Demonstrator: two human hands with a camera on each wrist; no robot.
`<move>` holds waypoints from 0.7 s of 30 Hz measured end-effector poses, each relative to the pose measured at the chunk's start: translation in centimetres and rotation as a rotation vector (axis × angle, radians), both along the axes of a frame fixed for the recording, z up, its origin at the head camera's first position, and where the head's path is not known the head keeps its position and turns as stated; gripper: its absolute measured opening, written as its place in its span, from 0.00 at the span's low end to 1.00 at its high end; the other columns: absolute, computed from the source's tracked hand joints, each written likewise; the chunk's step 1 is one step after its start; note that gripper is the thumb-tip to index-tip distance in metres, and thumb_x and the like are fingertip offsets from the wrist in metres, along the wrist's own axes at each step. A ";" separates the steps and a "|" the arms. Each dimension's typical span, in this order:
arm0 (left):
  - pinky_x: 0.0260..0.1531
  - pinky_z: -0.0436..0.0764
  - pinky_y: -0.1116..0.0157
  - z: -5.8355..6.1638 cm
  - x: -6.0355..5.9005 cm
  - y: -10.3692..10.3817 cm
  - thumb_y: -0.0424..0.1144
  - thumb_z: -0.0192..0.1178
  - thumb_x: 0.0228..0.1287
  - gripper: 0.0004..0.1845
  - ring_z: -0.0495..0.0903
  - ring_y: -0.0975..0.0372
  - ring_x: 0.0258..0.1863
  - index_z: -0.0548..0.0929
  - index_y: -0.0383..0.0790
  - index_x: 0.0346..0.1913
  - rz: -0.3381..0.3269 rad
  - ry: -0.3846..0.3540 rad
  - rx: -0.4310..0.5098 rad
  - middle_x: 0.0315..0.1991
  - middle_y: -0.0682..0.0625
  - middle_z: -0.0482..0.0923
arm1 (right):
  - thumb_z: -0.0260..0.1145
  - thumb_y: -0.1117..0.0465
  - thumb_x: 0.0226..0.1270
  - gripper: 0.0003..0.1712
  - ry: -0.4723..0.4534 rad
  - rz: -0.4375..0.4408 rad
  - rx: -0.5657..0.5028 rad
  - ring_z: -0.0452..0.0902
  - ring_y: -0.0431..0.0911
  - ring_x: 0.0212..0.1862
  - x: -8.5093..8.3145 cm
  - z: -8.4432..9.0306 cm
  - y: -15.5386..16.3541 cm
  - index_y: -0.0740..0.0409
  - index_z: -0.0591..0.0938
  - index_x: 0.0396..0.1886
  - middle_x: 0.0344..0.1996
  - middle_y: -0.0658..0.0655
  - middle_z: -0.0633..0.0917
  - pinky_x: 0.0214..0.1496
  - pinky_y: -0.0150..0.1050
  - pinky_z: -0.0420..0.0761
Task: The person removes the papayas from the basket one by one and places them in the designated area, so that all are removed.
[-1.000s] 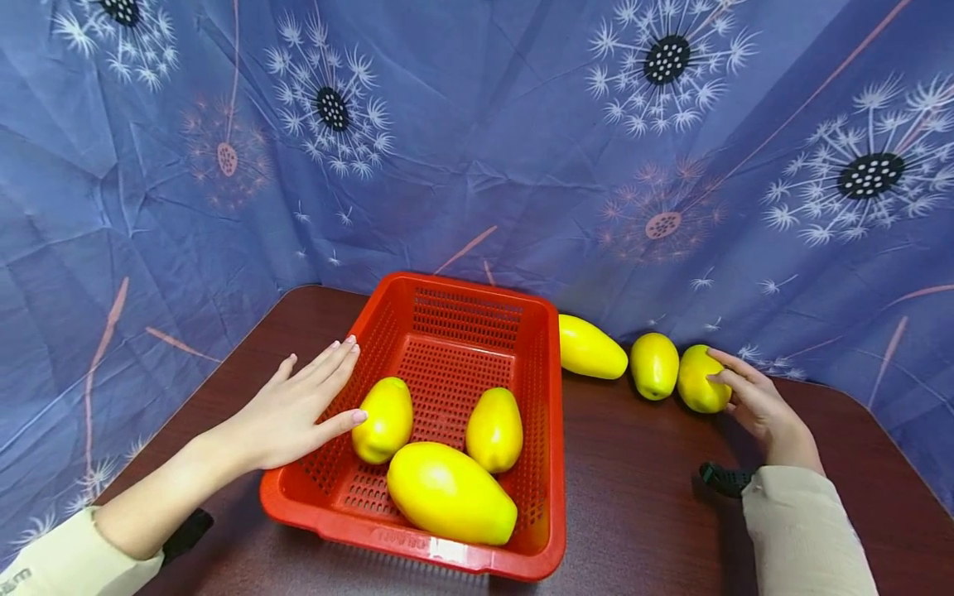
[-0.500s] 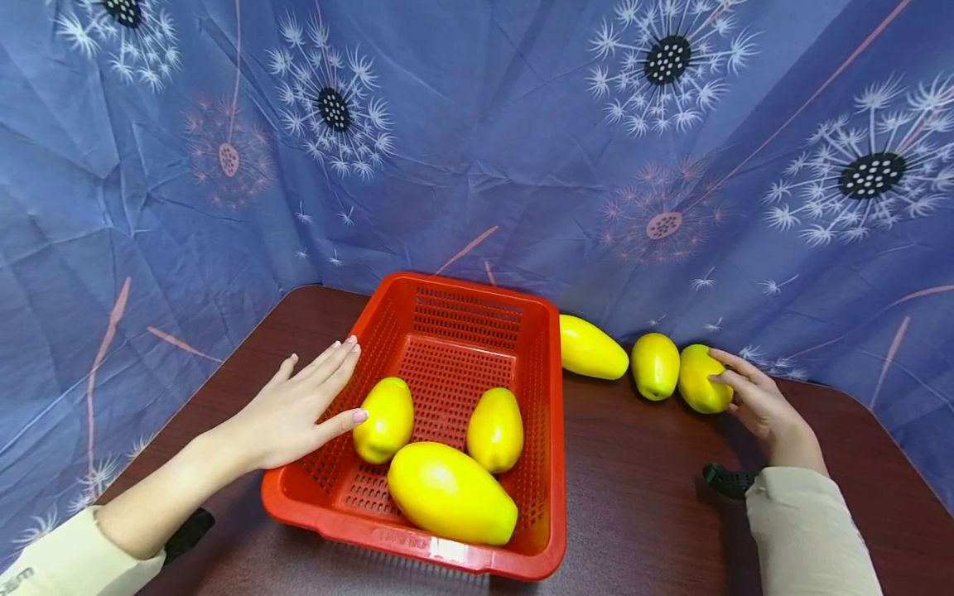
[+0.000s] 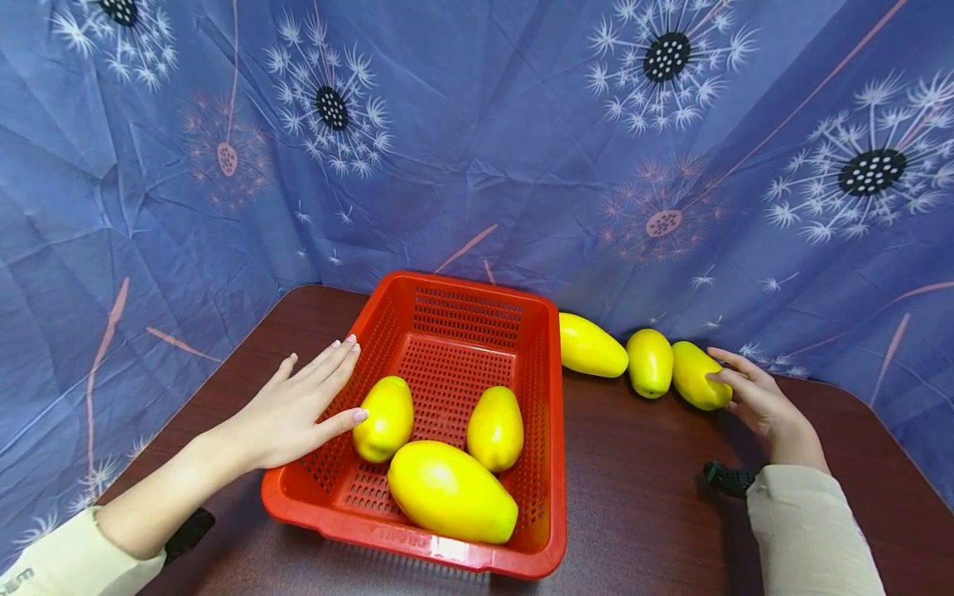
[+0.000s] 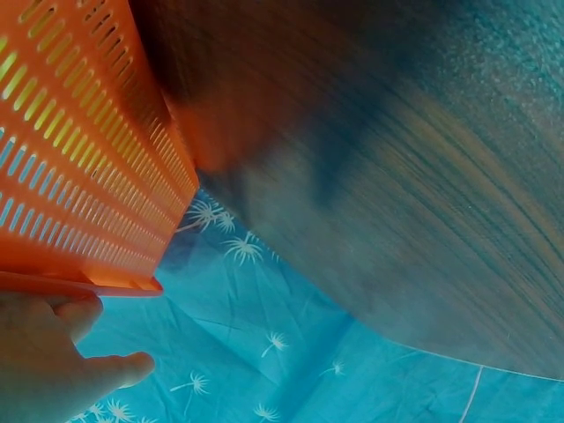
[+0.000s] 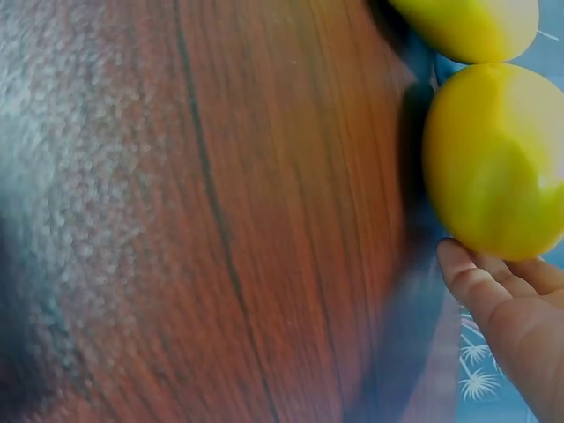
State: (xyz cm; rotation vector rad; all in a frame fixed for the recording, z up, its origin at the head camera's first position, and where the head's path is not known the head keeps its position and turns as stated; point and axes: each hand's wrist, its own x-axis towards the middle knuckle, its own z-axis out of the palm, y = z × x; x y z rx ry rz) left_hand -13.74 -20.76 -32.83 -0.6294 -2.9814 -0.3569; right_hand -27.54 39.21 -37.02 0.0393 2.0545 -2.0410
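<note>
My left hand (image 3: 298,410) lies with spread, straight fingers over the left rim of a red plastic basket (image 3: 551,497), its thumb near a yellow papaya (image 3: 384,422) inside. In the left wrist view, its fingers (image 4: 79,313) meet the rim. My right hand (image 3: 768,414) touches the near right end of a yellow papaya (image 3: 696,377) with its fingertips; this one is last in a row on the table. The right wrist view shows fingertips and thumb (image 5: 458,260) against the end of that papaya (image 5: 493,167), not wrapped around it.
Two more papayas sit in the basket, a large one (image 3: 450,492) in front and a smaller one (image 3: 495,430) at right. Outside, a long papaya (image 3: 592,346) and a short one (image 3: 650,364) line the back of the brown table (image 3: 633,488), before a blue dandelion-print cloth (image 3: 477,149).
The papaya at my right fingertips has turned, its far end swinging left, and its neighbour has shifted slightly left and back. My left hand and the basket have stayed put.
</note>
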 end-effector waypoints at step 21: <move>0.60 0.46 0.36 -0.1 0.1 0.0 0.63 0.46 0.65 0.43 0.48 0.49 0.71 0.53 0.35 0.72 -0.007 0.015 0.016 0.73 0.43 0.48 | 0.56 0.63 0.69 0.29 0.129 0.001 0.049 0.75 0.29 0.42 0.5 9.2 -0.4 0.40 0.62 0.68 0.61 0.46 0.64 0.37 0.28 0.78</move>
